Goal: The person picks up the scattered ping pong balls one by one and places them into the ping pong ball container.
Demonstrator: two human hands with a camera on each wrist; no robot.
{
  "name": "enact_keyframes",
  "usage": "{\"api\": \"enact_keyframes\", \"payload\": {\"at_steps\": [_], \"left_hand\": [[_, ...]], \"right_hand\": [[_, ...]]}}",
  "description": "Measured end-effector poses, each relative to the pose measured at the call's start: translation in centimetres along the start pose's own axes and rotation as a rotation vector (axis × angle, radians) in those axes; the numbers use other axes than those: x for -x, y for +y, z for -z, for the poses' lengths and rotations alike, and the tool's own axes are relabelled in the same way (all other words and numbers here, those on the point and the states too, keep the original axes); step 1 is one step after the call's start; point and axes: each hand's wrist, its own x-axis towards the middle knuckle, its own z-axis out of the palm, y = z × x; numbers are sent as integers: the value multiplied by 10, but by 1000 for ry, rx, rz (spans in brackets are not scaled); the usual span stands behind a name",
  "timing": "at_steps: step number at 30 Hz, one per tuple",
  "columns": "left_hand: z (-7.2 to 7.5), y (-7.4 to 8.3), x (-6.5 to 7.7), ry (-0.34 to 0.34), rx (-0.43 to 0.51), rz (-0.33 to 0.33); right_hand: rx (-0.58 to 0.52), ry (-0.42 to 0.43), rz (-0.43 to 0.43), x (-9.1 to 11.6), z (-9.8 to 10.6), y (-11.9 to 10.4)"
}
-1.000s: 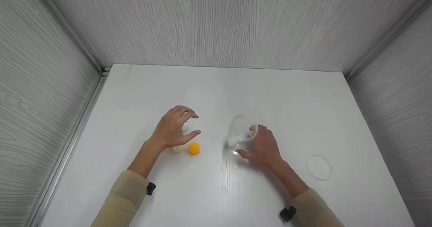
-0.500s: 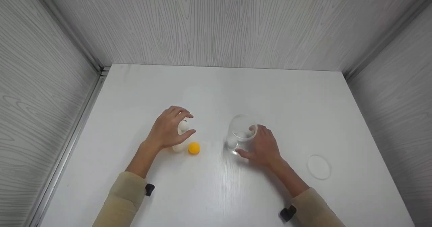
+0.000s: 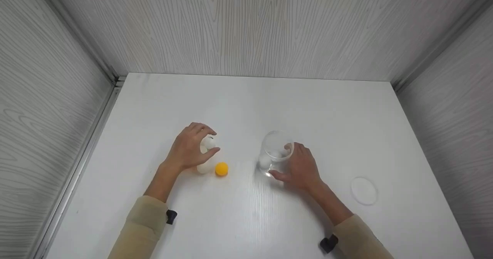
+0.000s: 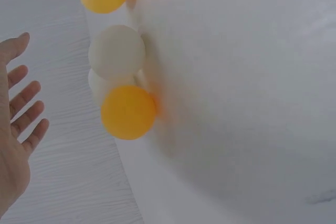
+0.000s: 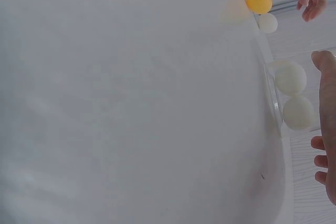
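Note:
My left hand is held above several table tennis balls, thumb and fingers spread in a loose curve with nothing between them. A white ball shows through the gap between thumb and forefinger. Another white ball and an orange ball lie just below the hand. The left wrist view also shows a second orange ball, hidden under the hand in the head view. My right hand grips a clear cup from its right side. Two white balls lie inside at the cup's bottom.
A thin whitish ring lies flat on the white table, right of the right forearm. Grey wood-grain panels enclose the table at the back and both sides.
My left hand has drifted a little left and toward me, uncovering more of the white ball behind its thumb. The right hand and the cup have stayed still.

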Motion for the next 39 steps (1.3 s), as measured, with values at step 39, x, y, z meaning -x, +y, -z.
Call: {"api": "enact_keyframes", "payload": {"at_steps": [39], "left_hand": [[-24,-28,8,-42,26,111]], "right_hand": [[-38,2,-4,0,0,-1]]}}
